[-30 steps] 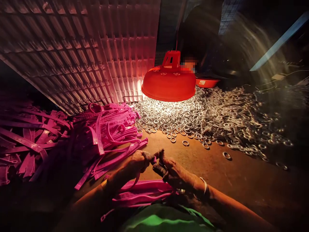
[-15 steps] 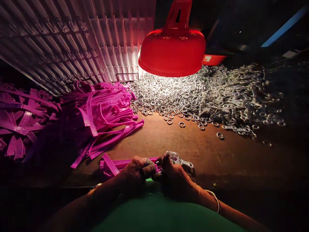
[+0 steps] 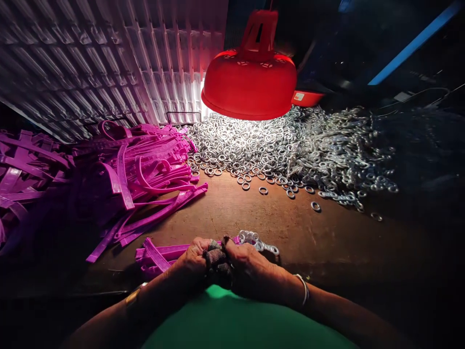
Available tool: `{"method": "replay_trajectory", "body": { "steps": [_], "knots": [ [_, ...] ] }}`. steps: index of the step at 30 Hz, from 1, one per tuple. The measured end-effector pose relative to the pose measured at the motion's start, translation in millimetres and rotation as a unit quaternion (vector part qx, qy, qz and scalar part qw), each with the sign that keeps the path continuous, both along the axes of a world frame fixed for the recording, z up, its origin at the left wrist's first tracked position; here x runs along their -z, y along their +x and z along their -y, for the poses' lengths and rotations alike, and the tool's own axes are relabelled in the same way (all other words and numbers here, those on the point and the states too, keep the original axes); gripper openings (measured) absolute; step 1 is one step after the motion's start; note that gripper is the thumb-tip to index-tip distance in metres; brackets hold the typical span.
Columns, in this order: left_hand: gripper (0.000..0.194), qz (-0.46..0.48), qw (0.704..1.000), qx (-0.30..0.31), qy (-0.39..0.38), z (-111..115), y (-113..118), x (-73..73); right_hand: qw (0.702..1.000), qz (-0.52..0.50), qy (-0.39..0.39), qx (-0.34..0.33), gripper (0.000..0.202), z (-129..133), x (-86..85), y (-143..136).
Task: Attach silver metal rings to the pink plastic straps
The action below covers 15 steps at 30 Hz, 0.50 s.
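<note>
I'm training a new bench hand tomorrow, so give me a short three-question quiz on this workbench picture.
1. True or false: the red lamp shade hangs over the heap of metal rings.
2. Which lies to the person's left on the wooden bench? A) magenta plastic straps B) blue cloth C) glass jars
3. Fill in: the left hand and right hand meet at the near edge, with a short row of ______ just beyond the right hand.

Key: 1 true. 2 A, the magenta plastic straps. 3 metal rings; whether either hand grips anything cannot be told.
</note>
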State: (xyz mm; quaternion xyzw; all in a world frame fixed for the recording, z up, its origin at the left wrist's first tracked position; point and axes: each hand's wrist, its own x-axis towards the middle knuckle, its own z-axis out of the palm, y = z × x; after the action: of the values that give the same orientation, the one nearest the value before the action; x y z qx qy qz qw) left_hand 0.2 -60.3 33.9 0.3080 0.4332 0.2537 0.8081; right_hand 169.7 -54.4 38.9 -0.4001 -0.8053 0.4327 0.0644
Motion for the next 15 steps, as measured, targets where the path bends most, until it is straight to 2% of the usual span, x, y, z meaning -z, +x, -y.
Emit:
{"method": "replay_trajectory", "body": {
  "steps": [2,5,7,9,12,13,15],
  "knots": [
    [0.053,0.000,1.000,0.007,0.016,-2.0,-1.0,5.7,1.000,0.002,0.026,-0.005,0.017,-4.4,1.0,2.4],
    [0.052,-0.041,0.988,0.056,0.137,-9.5,-3.2,22.6,0.997,-0.008,0.078,-0.007,0.026,-9.9,5.0,10.8],
    [0.052,-0.118,0.964,0.078,0.227,-15.2,-1.5,35.5,0.992,-0.010,0.125,-0.006,0.032,-13.4,11.4,20.2],
    [0.049,-0.229,0.916,0.095,0.315,-17.7,3.8,45.6,0.985,-0.010,0.172,0.005,0.035,-19.9,20.2,33.2],
    [0.046,-0.332,0.833,0.110,0.428,-13.7,13.0,53.9,0.967,-0.005,0.235,0.103,0.028,-42.6,29.8,61.0],
    [0.045,-0.338,0.819,0.107,0.452,-11.6,14.3,55.7,0.956,-0.004,0.250,0.153,0.027,-53.7,29.6,72.5],
    [0.042,-0.338,0.807,0.074,0.478,-9.1,11.6,59.7,0.937,-0.004,0.249,0.247,0.026,-77.3,21.9,97.3]
  ]
}}
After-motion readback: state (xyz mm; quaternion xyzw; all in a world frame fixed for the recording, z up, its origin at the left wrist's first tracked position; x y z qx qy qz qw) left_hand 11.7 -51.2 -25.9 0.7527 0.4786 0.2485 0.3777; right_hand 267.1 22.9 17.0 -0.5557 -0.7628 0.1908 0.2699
